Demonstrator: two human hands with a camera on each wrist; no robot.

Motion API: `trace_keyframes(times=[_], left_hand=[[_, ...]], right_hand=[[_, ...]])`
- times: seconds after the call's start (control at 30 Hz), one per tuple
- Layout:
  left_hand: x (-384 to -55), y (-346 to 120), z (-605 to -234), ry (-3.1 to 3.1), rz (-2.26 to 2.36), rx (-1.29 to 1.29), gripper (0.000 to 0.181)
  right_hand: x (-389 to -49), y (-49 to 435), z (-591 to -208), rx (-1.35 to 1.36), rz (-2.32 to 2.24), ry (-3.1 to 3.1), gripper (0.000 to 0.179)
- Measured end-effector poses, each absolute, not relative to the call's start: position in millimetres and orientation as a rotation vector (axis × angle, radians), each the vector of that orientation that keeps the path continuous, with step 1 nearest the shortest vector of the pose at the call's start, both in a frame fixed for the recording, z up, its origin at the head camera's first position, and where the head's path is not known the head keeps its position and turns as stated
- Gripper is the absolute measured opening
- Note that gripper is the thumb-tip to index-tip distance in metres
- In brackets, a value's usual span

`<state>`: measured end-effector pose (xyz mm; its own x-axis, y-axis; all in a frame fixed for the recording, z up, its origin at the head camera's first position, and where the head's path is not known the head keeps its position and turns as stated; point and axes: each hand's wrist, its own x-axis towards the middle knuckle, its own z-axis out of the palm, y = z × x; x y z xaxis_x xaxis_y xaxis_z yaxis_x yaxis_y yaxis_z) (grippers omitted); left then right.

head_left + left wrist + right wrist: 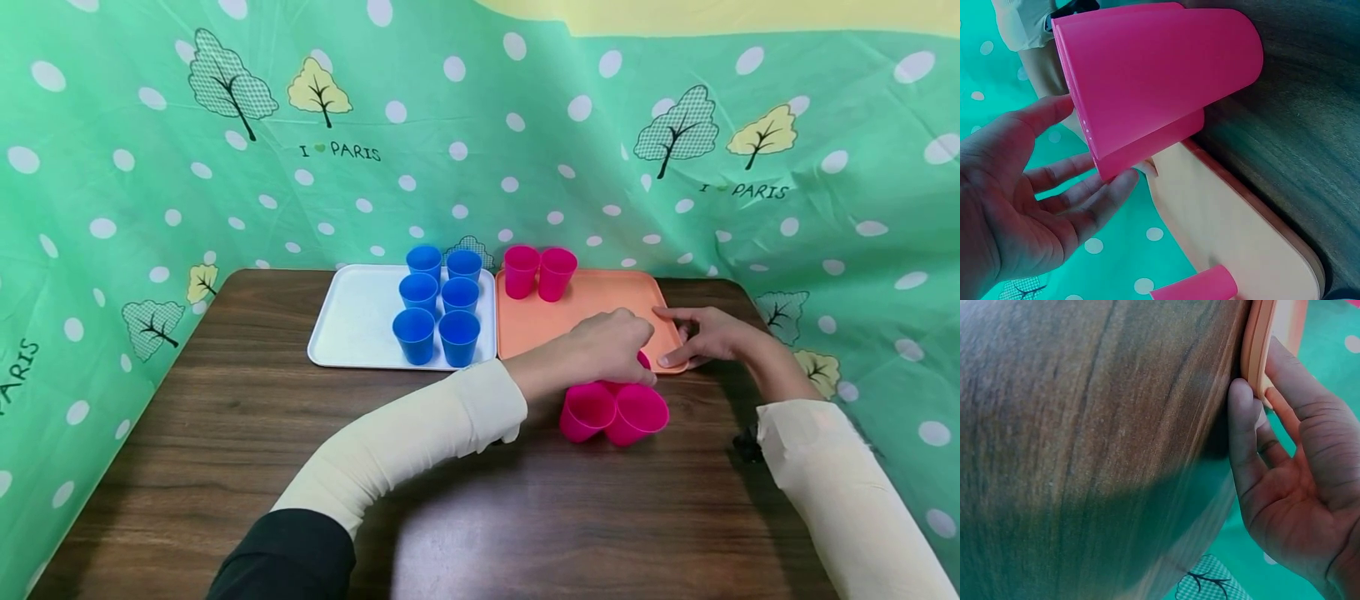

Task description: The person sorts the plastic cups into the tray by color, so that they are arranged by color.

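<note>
My left hand (611, 348) reaches over a group of pink cups on the table, just in front of the orange tray (592, 327). Its thumb and fingers grip the rim of a rear pink cup (1166, 144), mostly hidden from the head camera. Two nearer pink cups (588, 410) stand upright side by side below that hand. My right hand (708, 335) holds the orange tray at its front right corner, thumb at the edge and a finger along the right side. At the tray's back left stand two more upright pink cups (521, 272).
A white tray (352, 321) adjoins the orange one on the left. Several blue cups (414, 336) stand in two columns on its right part. The brown wooden table (225, 450) ends at a green dotted cloth (420, 108) behind and at the sides.
</note>
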<state>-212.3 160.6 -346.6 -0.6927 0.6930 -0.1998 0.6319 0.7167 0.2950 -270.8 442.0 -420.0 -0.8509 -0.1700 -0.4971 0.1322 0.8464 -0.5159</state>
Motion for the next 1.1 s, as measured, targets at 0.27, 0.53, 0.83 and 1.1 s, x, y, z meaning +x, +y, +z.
trace_keyframes(times=[0.27, 0.53, 0.83, 1.1], left_hand=[[-215.2, 162.6, -343.1, 2.611, 0.314, 1.046, 0.03], [-219.0, 158.2, -327.4, 2.609, 0.372, 1.057, 0.043], [-224.6, 149.3, -313.5, 2.671, 0.384, 0.992, 0.039], [-230.4, 141.3, -316.2, 2.708, 0.415, 0.948, 0.035]], right_hand=[[-268.5, 440.6, -418.0, -0.027, -0.756, 2.477, 0.111], [-268.0, 440.1, -417.2, -0.038, -0.777, 2.478, 0.112], [-268.3, 439.1, -418.0, -0.034, -0.786, 2.472, 0.113], [-268.5, 439.5, -417.5, -0.018, -0.773, 2.464, 0.113]])
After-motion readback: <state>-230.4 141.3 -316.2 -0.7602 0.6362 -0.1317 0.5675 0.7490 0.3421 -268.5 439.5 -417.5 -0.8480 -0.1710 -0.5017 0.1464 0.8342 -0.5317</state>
